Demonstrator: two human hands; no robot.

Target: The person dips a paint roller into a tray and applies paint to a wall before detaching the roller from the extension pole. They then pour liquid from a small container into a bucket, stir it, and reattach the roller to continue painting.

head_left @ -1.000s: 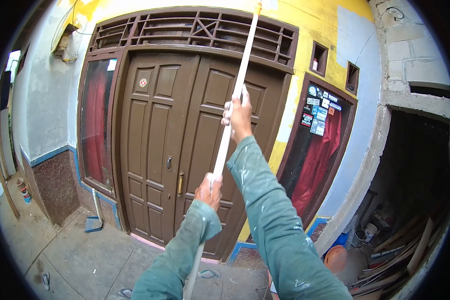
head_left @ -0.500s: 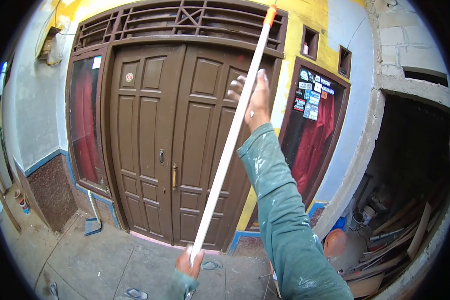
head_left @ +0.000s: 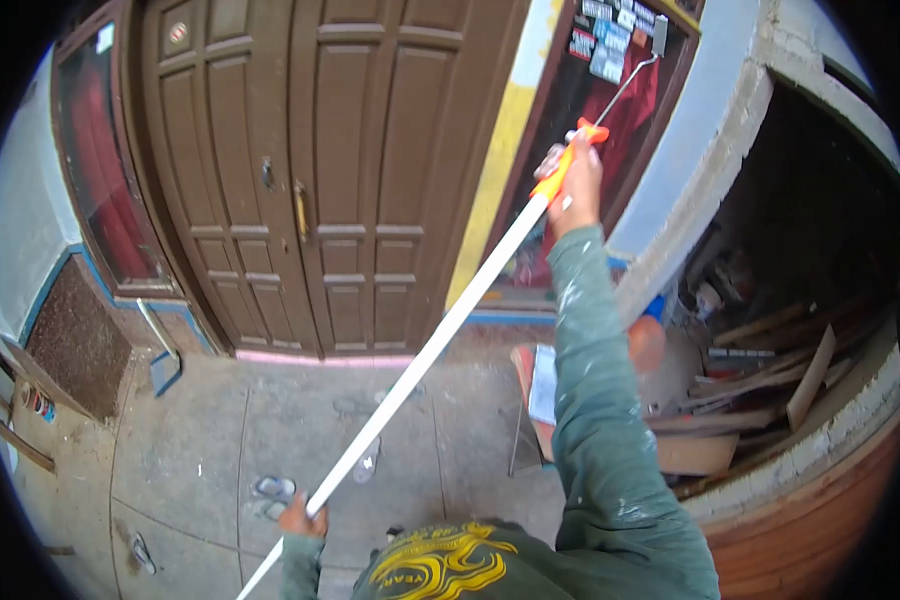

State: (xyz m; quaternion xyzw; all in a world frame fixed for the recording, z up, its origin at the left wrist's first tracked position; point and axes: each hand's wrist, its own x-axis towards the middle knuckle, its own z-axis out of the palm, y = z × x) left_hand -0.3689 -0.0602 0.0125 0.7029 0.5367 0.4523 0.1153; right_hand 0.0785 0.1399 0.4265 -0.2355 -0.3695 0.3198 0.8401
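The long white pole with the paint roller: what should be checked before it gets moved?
1. Right hand closed around the bright orange plastic handle at the pole's upper end: ok.
2. Left hand gripping the long white pole lower down: ok.
3. Small grey cylindrical roller on its thin bent metal rod: ok.
4. Roller clear of the dark, stickered window: cannot tell; they overlap in this view, and depth is unclear.
5. Grey concrete floor free of trip hazards: not ok; loose grey sandals lie near the pole's lower part.
6. Wet paint on roller: cannot tell; too small.
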